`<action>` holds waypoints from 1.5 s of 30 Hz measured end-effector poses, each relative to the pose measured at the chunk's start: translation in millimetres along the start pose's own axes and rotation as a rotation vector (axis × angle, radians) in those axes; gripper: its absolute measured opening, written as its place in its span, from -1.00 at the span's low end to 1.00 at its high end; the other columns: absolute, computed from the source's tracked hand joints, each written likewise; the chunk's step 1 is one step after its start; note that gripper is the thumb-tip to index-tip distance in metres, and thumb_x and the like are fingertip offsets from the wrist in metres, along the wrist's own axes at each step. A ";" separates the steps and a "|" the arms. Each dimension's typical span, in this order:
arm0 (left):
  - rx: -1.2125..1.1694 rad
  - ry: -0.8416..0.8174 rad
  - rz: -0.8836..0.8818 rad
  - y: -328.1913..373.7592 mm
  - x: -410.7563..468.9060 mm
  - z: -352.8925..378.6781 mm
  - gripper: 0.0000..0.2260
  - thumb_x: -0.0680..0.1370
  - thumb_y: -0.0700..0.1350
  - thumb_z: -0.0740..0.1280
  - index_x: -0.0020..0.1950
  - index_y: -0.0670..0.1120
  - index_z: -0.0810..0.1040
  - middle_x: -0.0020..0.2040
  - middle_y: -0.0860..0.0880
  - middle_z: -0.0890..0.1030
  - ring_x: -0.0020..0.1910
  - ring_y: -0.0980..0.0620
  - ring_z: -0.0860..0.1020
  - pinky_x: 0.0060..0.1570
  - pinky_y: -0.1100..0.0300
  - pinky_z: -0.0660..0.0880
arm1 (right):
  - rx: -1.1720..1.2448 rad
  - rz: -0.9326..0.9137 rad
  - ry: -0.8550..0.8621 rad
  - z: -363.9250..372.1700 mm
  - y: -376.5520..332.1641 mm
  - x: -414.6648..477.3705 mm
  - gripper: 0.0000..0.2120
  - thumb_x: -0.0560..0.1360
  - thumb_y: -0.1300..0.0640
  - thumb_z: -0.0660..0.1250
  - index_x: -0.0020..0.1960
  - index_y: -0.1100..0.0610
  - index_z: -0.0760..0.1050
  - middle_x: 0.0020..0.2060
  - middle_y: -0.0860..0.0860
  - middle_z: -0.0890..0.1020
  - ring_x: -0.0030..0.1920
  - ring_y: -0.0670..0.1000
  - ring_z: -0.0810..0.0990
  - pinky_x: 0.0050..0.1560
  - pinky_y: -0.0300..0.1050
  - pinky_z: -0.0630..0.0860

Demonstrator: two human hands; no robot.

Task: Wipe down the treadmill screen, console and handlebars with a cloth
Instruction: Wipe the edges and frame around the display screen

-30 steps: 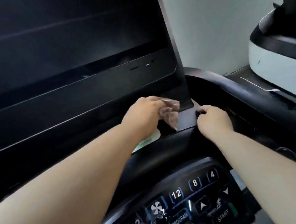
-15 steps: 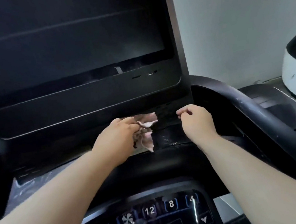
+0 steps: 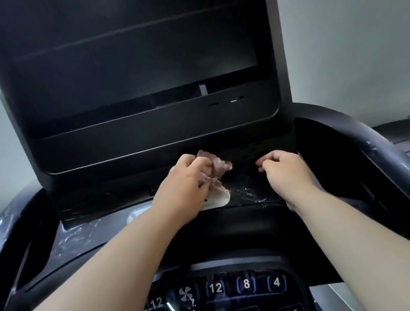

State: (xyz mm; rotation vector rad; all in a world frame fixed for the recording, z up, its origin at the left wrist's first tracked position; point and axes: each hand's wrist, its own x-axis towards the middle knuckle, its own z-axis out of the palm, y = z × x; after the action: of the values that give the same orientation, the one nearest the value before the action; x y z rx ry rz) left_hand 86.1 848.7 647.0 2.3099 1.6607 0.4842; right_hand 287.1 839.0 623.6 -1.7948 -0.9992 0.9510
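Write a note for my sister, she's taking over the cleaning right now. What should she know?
Left hand: closed on the crumpled pinkish cloth, on the console ledge just below the screen.
Right hand: loosely curled, holding nothing, on the same ledge, beside the cloth.
Done: can't tell for sure; the screen looks dark, without obvious marks.
Left: white streaks show on the ledge, the left console panel, the right handlebar and the button panel.
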 end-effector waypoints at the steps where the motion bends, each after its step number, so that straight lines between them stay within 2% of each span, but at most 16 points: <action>1: 0.032 0.013 0.001 -10.3 -3.0 -1.8 -0.76 0.56 -0.08 0.29 0.22 0.06 0.52 0.19 0.11 0.42 0.08 0.02 0.49 0.00 0.05 0.52 | -0.006 0.009 0.010 1.7 -1.0 0.5 -0.75 0.46 0.26 0.18 -0.20 0.02 0.59 -0.21 -0.04 0.64 -0.20 -0.05 0.55 -0.29 -0.20 0.41; 5: 0.156 0.030 -0.021 -51.4 -18.2 -15.8 -0.75 0.58 -0.14 0.26 0.22 0.04 0.58 0.22 0.08 0.46 0.09 -0.04 0.48 -0.01 0.05 0.52 | -0.061 0.022 0.064 12.5 -11.8 -2.7 -0.75 0.44 0.25 0.18 -0.23 0.03 0.59 -0.26 -0.02 0.64 -0.22 0.01 0.58 -0.29 -0.18 0.42; 10: 0.110 0.080 0.017 -70.1 -33.1 -23.4 -0.77 0.54 -0.21 0.30 0.14 0.01 0.62 0.14 0.05 0.50 0.02 -0.05 0.49 -0.10 0.03 0.55 | -0.211 -0.149 0.056 39.1 -42.8 -29.8 -0.81 0.48 0.21 0.21 -0.08 0.03 0.57 -0.23 -0.07 0.61 -0.27 -0.10 0.53 -0.36 -0.23 0.37; 15: 0.108 0.193 0.009 -111.7 -52.2 -32.5 -0.81 0.47 -0.20 0.40 0.07 -0.07 0.64 0.05 -0.08 0.55 -0.11 -0.22 0.51 -0.17 -0.01 0.54 | -0.463 -0.225 -0.077 82.9 -61.8 -49.8 -0.76 0.46 0.17 0.26 0.09 0.01 0.57 0.02 -0.04 0.61 0.01 -0.02 0.55 -0.05 -0.22 0.41; 19: 0.256 -0.011 -0.004 -158.1 -59.3 -58.6 -0.66 0.54 -0.12 0.29 0.32 -0.03 0.42 0.04 -0.09 0.45 -0.06 -0.22 0.49 -0.06 -0.01 0.47 | -0.753 -0.215 -0.090 110.8 -71.1 -67.4 -0.70 0.53 0.14 0.20 0.22 0.10 0.54 0.19 0.06 0.53 0.23 0.10 0.44 0.22 -0.08 0.41; 22: 0.367 -0.147 0.000 -165.0 -56.8 -69.5 -0.77 0.58 -0.06 0.21 0.23 -0.04 0.41 0.01 -0.05 0.39 -0.02 -0.16 0.48 -0.05 -0.02 0.49 | -0.835 -0.147 -0.038 127.3 -71.2 -80.8 -0.69 0.56 0.12 0.14 0.24 0.11 0.52 0.21 0.08 0.48 0.27 0.12 0.36 0.23 0.01 0.42; 24: 0.352 -0.113 0.089 -163.7 -54.2 -73.0 -0.80 0.57 -0.08 0.25 0.17 -0.06 0.48 0.02 -0.06 0.43 -0.04 -0.14 0.49 -0.09 -0.01 0.50 | -0.808 -0.117 -0.014 131.2 -69.7 -89.1 -0.68 0.57 0.15 0.12 0.26 0.10 0.50 0.24 0.07 0.45 0.27 0.12 0.36 0.17 -0.07 0.39; 27: 0.209 0.118 0.434 -148.8 -35.8 -73.3 -0.76 0.46 -0.23 0.38 0.13 -0.12 0.56 0.02 -0.09 0.50 -0.07 -0.15 0.49 -0.16 -0.05 0.55 | -0.784 -0.107 0.011 135.1 -63.4 -95.9 -0.68 0.60 0.15 0.12 0.30 0.04 0.47 0.26 0.00 0.42 0.28 0.08 0.36 0.09 -0.12 0.36; 30: 0.170 0.294 0.723 -119.2 -0.8 -69.5 -0.76 0.47 -0.23 0.27 0.09 -0.12 0.61 0.01 -0.10 0.56 -0.05 -0.06 0.42 -0.12 0.11 0.49 | -0.782 -0.121 0.075 138.9 -56.6 -95.7 -0.71 0.57 0.08 0.16 0.25 0.02 0.48 0.20 0.00 0.47 0.24 0.06 0.43 -0.05 -0.15 0.30; 31: 0.163 0.274 0.747 -114.6 12.3 -65.4 -0.79 0.51 -0.17 0.23 0.05 -0.07 0.62 -0.01 -0.05 0.57 -0.03 -0.02 0.42 -0.07 0.23 0.36 | -0.789 -0.137 0.071 140.3 -55.4 -95.2 -0.71 0.59 0.08 0.13 0.26 0.02 0.48 0.19 0.00 0.46 0.24 0.07 0.42 -0.04 -0.14 0.29; 33: 0.171 0.194 0.773 -115.3 25.7 -59.0 -0.78 0.60 -0.05 0.18 0.00 0.00 0.62 0.01 0.06 0.57 0.05 0.01 0.46 -0.16 0.03 0.45 | -0.794 -0.167 0.065 140.5 -55.1 -96.0 -0.67 0.61 0.07 0.09 0.32 0.01 0.46 0.22 -0.01 0.44 0.27 0.08 0.39 0.04 -0.11 0.35; 34: 0.143 0.179 0.785 -121.8 27.1 -54.5 -0.73 0.62 -0.02 0.13 -0.01 0.01 0.63 0.03 0.08 0.58 0.09 0.02 0.46 -0.06 0.02 0.49 | -0.773 -0.167 0.067 139.4 -56.4 -96.5 -0.66 0.62 0.06 0.08 0.33 0.00 0.46 0.24 -0.02 0.44 0.28 0.07 0.38 0.09 -0.08 0.38; 36: 0.201 0.166 0.760 -131.2 12.0 -55.5 -0.72 0.59 -0.06 0.12 0.02 0.01 0.64 0.11 0.03 0.57 0.16 0.02 0.43 0.13 0.00 0.44 | -0.753 -0.177 0.072 137.8 -54.7 -95.5 -0.66 0.62 0.07 0.08 0.35 0.00 0.44 0.27 -0.05 0.43 0.29 0.03 0.36 0.14 -0.06 0.41; 41: 0.189 -0.022 0.691 -164.2 -4.0 -41.1 -0.68 0.62 -0.04 0.09 0.31 0.12 0.49 0.21 0.14 0.51 0.25 0.05 0.40 0.15 0.08 0.44 | -0.810 -0.190 0.038 138.6 -52.6 -92.7 -0.64 0.63 0.09 0.05 0.37 0.00 0.43 0.29 -0.07 0.42 0.31 0.02 0.33 0.15 -0.11 0.34; 43: 0.207 -0.043 0.600 -168.7 -9.6 -36.5 -0.68 0.61 -0.06 0.09 0.32 0.10 0.46 0.23 0.11 0.49 0.17 -0.01 0.43 0.08 0.03 0.48 | -0.782 -0.185 0.054 139.9 -51.4 -93.6 -0.64 0.63 0.09 0.05 0.36 0.01 0.44 0.28 -0.07 0.43 0.31 0.01 0.33 0.17 -0.09 0.35; 45: 0.231 0.011 0.454 -159.0 -26.8 -49.4 -0.77 0.53 -0.10 0.29 0.17 0.00 0.54 0.09 0.01 0.56 -0.07 -0.07 0.51 -0.11 0.08 0.56 | -0.785 -0.179 0.054 140.0 -51.3 -94.5 -0.64 0.62 0.09 0.06 0.36 0.01 0.44 0.28 -0.07 0.43 0.31 0.01 0.33 0.18 -0.07 0.37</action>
State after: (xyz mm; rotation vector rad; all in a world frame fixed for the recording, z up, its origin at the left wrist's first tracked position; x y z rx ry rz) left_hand -79.4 874.1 626.5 2.8736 1.2431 0.4058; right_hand 113.3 813.5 641.0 -2.2781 -1.6111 0.4042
